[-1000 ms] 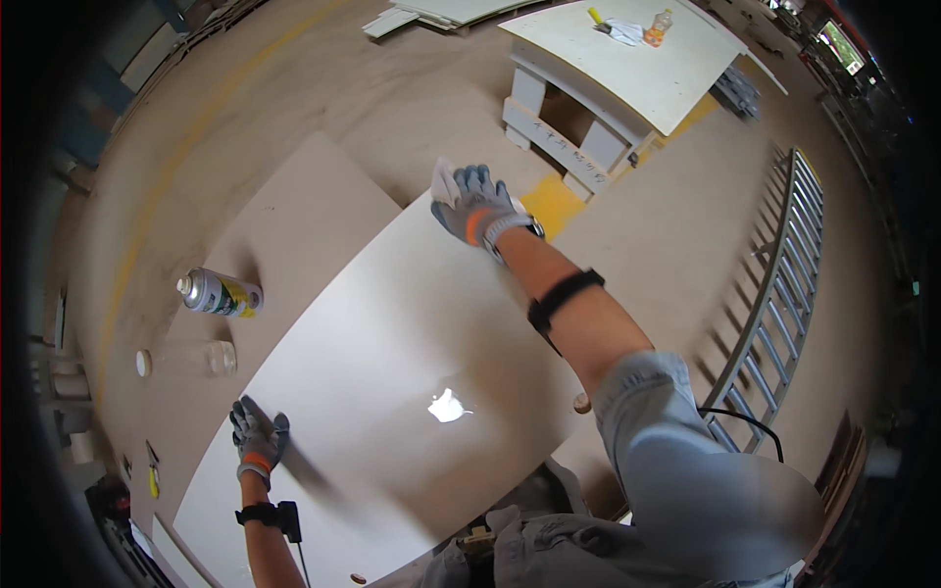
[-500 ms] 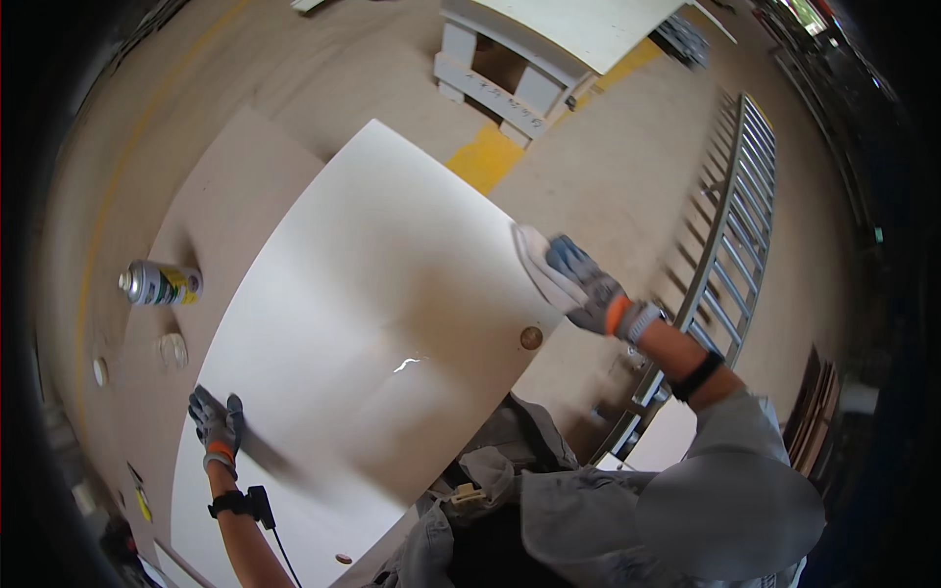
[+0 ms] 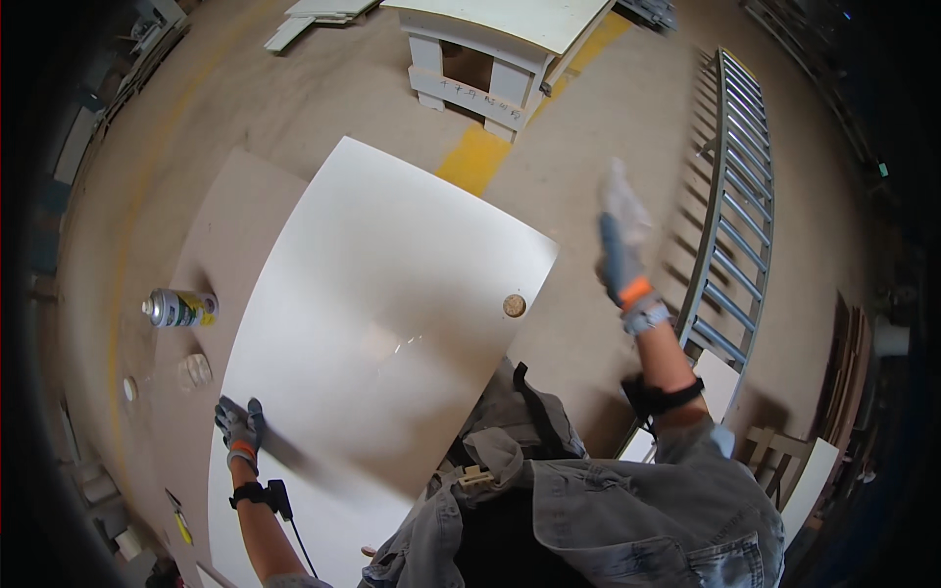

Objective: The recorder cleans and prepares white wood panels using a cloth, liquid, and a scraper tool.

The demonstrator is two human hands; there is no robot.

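A large white panel (image 3: pixel 392 255) lies before me on a brown board (image 3: pixel 233 196). My left hand (image 3: pixel 240 428), in a grey glove with an orange cuff, rests on the panel's left edge with thumb and fingers apart. Off the panel's far right corner, my right hand (image 3: pixel 624 257) is raised in a matching glove, blurred by motion. It grips a pale cloth (image 3: pixel 627 194) that stands up from the fingers. Small bright reflections show in the panel's middle. A round brown spot (image 3: pixel 515 306) sits near its right edge.
Left of the panel lie a spray can (image 3: pixel 181 308), a clear round container (image 3: pixel 195 370), a white disc (image 3: pixel 129 389) and a yellow-handled tool (image 3: pixel 180 517). A roller conveyor (image 3: pixel 718 245) runs along the right. Ahead stands a white bench (image 3: pixel 510 24).
My right hand has lifted the cloth off the panel's right corner and swung it away to the right. My left hand stays on the panel's edge. The whole view has shifted somewhat.
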